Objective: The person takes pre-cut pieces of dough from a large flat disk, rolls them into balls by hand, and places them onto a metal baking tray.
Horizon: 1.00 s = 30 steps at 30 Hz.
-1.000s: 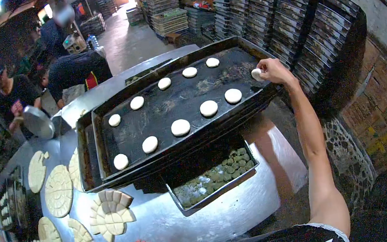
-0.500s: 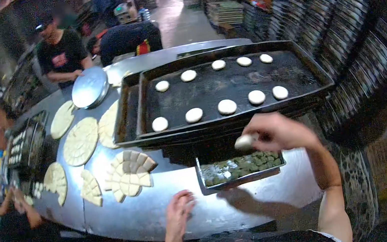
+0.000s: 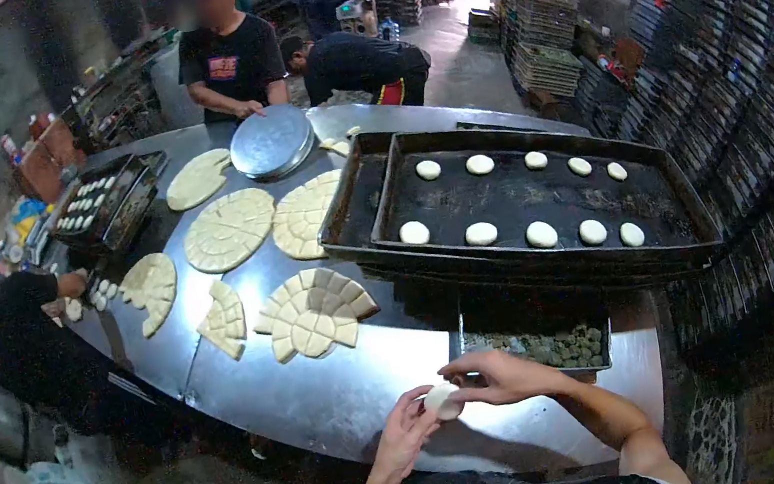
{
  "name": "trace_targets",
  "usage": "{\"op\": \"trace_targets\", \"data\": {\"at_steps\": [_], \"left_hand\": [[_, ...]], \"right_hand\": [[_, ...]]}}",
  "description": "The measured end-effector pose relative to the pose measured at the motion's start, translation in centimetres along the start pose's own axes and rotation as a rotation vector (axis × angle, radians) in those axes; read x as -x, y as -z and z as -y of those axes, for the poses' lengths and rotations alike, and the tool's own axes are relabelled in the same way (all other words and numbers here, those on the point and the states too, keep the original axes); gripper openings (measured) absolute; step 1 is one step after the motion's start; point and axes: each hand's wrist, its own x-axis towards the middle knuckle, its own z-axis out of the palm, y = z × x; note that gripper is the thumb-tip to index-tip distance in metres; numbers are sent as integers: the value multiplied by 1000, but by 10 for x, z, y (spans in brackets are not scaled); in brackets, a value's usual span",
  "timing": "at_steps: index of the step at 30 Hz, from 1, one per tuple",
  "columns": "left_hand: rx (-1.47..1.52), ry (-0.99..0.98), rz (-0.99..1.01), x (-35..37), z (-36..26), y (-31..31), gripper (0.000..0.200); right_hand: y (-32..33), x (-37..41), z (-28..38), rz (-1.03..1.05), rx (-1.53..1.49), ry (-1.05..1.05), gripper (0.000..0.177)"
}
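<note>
A small white piece of dough (image 3: pixel 444 401) sits between my two hands, above the near edge of the metal table. My left hand (image 3: pixel 404 436) cups it from the left, fingers curled against its side. From the right, the fingers of my right hand (image 3: pixel 495 377) press on it. Just beyond my right hand is a rectangular metal pan (image 3: pixel 609 328) holding greenish-brown lumps of filling (image 3: pixel 576 346). Behind that, a large black baking tray (image 3: pixel 521 192) carries two rows of round white dough pieces (image 3: pixel 541 235).
Flattened dough sheets cut into segments (image 3: pixel 307 313) lie left of the tray. A person (image 3: pixel 230 69) across the table holds a round metal pan (image 3: pixel 272 142). Other people (image 3: pixel 25 320) work at the left. Racks of stacked trays (image 3: pixel 745 74) stand at the right.
My right hand has brought the dough piece from above the filling pan down and left to my left hand, and both now hold it. My view has turned left.
</note>
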Motion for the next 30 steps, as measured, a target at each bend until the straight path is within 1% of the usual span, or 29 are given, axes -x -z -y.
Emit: {"op": "trace_targets", "data": {"at_steps": [1,2,3,4,5,6,7,8,9,10,11,12,13,14,15,16,17,19,20,21,22,23,25,26,27,29,30], "left_hand": [[7,-2,-2,1,4,2,47],[3,-107,18,0,8,2,48],[-1,-212,35,0,9,2,48],[4,-211,31,4,9,4,48],[-18,-230,-51,12,0,1,49],[-44,-246,-132,17,-5,2,51],[-47,-237,-132,20,-5,11,51],[-90,-267,-179,24,-5,24,49],[-135,-300,-223,26,-9,36,47],[-134,-287,-264,31,-18,45,42],[-101,-291,-315,34,-19,58,40],[-80,-307,-370,38,-20,70,38],[-58,-324,-425,42,-22,80,37],[-63,-322,-419,46,-26,88,37],[-39,-340,-484,50,-31,95,35],[-13,-362,-548,53,-35,100,34],[-15,-366,-543,55,-40,103,34],[14,-397,-646,59,-48,109,31],[12,-409,-690,58,-48,113,30],[8,-407,-687,58,-47,118,30],[15,-415,-712,56,-46,123,30],[18,-417,-733,55,-45,126,31],[-5,-416,-729,52,-45,125,31],[-14,-429,-738,50,-45,124,32],[-28,-407,-705,47,-44,123,32],[0,-371,-726,42,-44,124,33],[-23,-370,-709,39,-41,126,34]], "right_hand": [[-5,-4,-1,110,-116,-55,42],[-12,-10,-3,124,-176,-22,41],[-13,-14,-4,131,-174,-24,41],[-11,-19,-5,154,-113,-21,39],[-6,-25,-2,173,-55,-19,38],[3,-31,7,149,-30,-15,34],[18,-36,21,82,-4,-78,32],[32,-46,14,-77,67,111,30],[49,-56,15,-196,106,70,28],[70,-67,10,-310,191,97,26],[85,-84,-6,-495,183,151,26],[108,-104,-21,-588,218,142,28],[128,-123,-36,-649,296,106,29],[148,-141,-46,-649,333,-44,30],[163,-160,-75,-674,295,-94,33],[177,-180,-98,-654,390,-162,39],[185,-196,-112,-660,392,-159,39],[194,-221,-127,-477,524,-301,44],[194,-230,-127,-406,500,-341,45],[193,-239,-126,-335,473,-383,46],[190,-245,-131,-279,558,-342,43],[188,-252,-140,-194,474,-452,41],[183,-253,-151,-201,629,-345,43],[183,-249,-149,-201,740,-394,43],[184,-242,-144,-198,852,-446,44],[186,-217,-137,-381,722,-329,36],[189,-196,-112,-341,668,-304,36]]}}
